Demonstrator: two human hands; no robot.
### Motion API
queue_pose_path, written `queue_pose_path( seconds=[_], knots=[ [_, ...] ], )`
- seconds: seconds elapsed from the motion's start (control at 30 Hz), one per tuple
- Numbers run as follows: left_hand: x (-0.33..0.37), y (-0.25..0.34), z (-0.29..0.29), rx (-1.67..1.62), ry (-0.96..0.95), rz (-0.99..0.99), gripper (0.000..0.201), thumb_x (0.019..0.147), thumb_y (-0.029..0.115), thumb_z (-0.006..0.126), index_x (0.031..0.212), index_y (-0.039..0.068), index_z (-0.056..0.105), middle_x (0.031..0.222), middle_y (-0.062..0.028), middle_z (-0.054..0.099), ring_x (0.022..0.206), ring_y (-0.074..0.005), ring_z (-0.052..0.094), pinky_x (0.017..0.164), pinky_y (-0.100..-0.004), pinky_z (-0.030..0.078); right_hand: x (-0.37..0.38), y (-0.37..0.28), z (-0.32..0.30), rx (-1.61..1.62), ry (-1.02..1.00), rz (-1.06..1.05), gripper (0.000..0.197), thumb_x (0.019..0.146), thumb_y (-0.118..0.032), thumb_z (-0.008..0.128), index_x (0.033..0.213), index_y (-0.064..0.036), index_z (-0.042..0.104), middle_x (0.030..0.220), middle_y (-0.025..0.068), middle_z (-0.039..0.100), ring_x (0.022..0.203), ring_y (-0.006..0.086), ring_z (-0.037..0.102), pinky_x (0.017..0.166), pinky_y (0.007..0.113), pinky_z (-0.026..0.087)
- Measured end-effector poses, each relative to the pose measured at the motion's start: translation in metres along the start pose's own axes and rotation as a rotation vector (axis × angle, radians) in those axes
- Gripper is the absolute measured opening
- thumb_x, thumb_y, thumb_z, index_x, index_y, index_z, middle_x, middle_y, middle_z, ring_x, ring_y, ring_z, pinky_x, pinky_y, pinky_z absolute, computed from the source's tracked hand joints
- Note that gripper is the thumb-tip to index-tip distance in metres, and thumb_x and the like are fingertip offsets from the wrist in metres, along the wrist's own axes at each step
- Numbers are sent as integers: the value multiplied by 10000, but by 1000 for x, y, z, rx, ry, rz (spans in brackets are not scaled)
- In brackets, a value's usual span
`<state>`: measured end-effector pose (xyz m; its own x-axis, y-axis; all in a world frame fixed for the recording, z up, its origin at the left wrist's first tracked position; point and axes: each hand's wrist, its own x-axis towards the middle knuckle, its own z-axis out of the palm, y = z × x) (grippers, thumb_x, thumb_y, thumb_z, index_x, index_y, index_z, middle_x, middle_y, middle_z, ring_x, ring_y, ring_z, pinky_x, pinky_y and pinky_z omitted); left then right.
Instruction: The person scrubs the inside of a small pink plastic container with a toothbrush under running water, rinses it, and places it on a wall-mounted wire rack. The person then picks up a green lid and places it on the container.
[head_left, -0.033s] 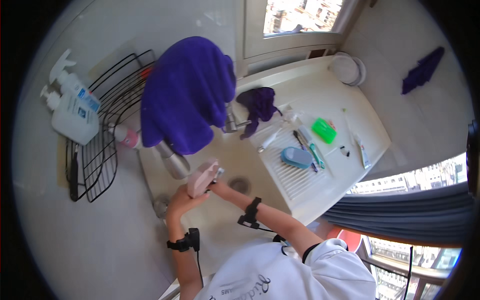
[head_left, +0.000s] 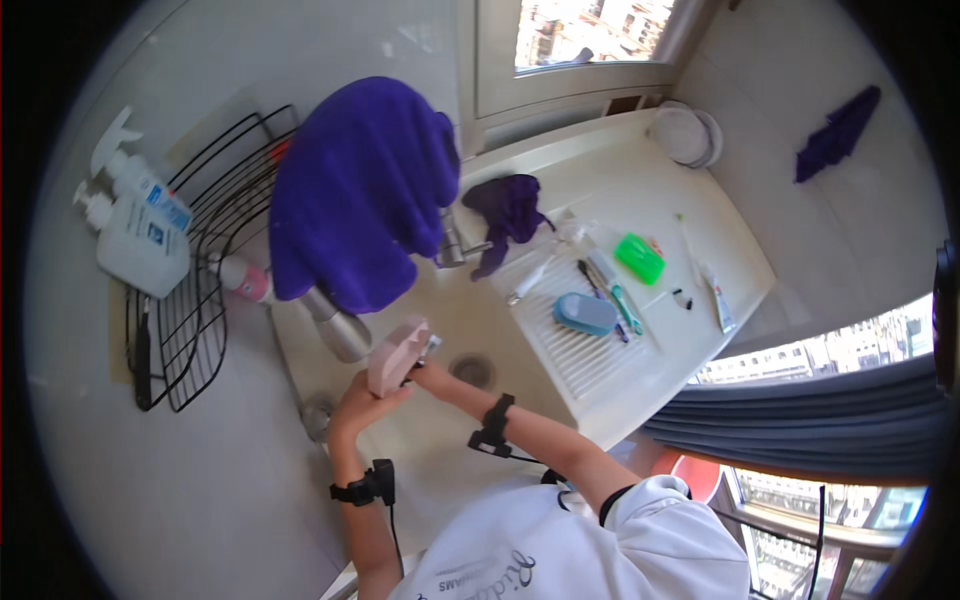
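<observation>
Over the sink basin (head_left: 480, 310), my left hand (head_left: 360, 405) is closed round a pale pink box-like thing (head_left: 396, 360), tilted upward; its exact kind is not clear. My right hand (head_left: 428, 378) comes in from the right and meets the pink box's lower right side. Its fingers are hidden behind the box, and small dark and silvery bits show beside them. A large purple cloth (head_left: 365, 190) drapes over something beyond my hands. Below the cloth, a silvery cylinder (head_left: 342, 332) sticks out close to the pink box.
A black wire rack (head_left: 190, 330) with pump bottles (head_left: 145, 245) is at the left wall. On the ribbed counter (head_left: 590, 370) lie a blue oval case (head_left: 586, 314), a green box (head_left: 640, 260), toothbrushes (head_left: 625, 303) and a tube (head_left: 718, 300). A metal tap (head_left: 455, 245) stands beside a dark purple cloth (head_left: 508, 210).
The whole scene sits slightly further left in the picture. My hands and the pink box keep the same places relative to each other.
</observation>
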<state>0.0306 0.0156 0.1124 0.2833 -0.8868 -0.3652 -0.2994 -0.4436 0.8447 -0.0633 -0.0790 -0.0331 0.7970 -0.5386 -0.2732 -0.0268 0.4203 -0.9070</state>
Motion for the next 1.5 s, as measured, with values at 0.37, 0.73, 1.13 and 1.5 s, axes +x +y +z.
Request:
queue_pose_path(
  seconds=[0.37, 0.73, 1.13, 1.5],
  knots=[
    [1, -10, 18, 250, 274, 348, 588, 679, -31, 598, 1237, 85, 455, 1097, -182, 549, 1011, -330, 537, 835, -380, 436, 8, -10, -39, 133, -131, -189, 353, 795, -135, 603, 1118, -17, 519, 1091, 81, 560, 1032, 182, 511, 893, 331, 405],
    [-19, -22, 30, 262, 591, 434, 596, 689, 13, 649, 1245, 121, 462, 1172, -149, 536, 1070, -290, 533, 865, -355, 447, 15, -126, -96, -1221, 203, -790, 336, 611, 76, 523, 910, -65, 583, 1042, 109, 566, 983, 307, 529, 804, 382, 426],
    [-45, -25, 35, -25, 585, 98, 309, 770, 109, 580, 1075, 57, 573, 961, -146, 626, 884, -230, 614, 748, -297, 452, 35, -188, -133, -1286, -91, -352, 138, 703, -127, 568, 771, -101, 686, 659, 141, 616, 626, 281, 605, 616, 351, 478],
    [-11, -89, 50, -579, 422, -261, 573, 814, 410, 601, 1102, -79, 521, 989, -144, 595, 887, -209, 575, 730, -296, 457, 51, -181, -146, -874, -170, -190, 201, 729, -193, 577, 829, -26, 629, 694, 49, 616, 637, 153, 596, 538, 294, 481]
  ],
)
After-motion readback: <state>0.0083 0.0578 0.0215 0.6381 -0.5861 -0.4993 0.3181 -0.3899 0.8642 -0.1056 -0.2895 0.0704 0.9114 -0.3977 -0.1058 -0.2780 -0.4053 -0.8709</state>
